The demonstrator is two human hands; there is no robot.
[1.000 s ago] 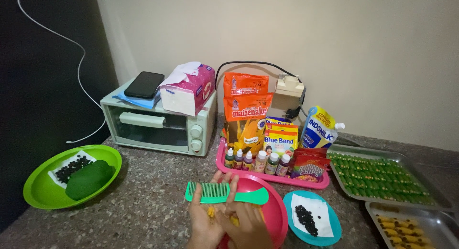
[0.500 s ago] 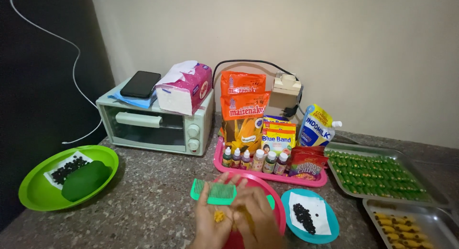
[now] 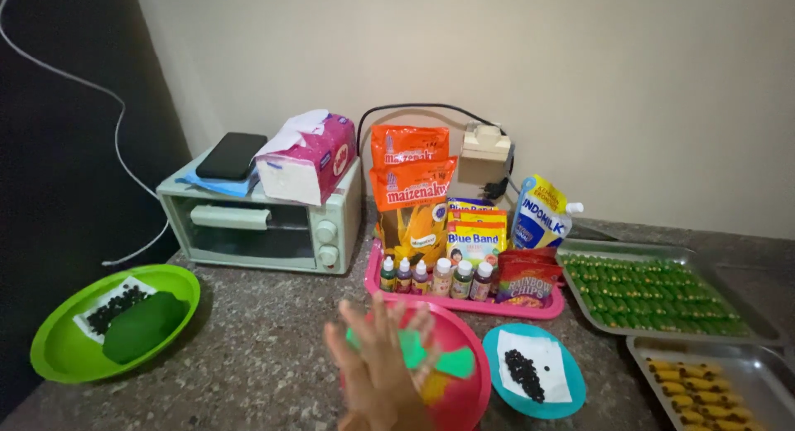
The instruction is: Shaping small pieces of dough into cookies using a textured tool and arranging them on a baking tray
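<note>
While the hands (image 3: 383, 366) blur together over the red bowl (image 3: 464, 398), fingers spread, a green plastic tool (image 3: 443, 358) seems pressed between the palms, though which hand grips it I cannot tell. Behind stands a pink tray (image 3: 464, 303) with two orange pouches (image 3: 411, 178), yellow-and-blue sachets (image 3: 475, 232) and small colouring bottles (image 3: 435, 278). A pink tissue box (image 3: 308, 159) sits on the mint toaster oven (image 3: 261, 224).

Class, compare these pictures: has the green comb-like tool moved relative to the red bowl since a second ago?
Yes. The green tool, earlier lifted across the red bowl's far rim, now sits lower over the bowl's inside, behind the blurred hands.
</note>
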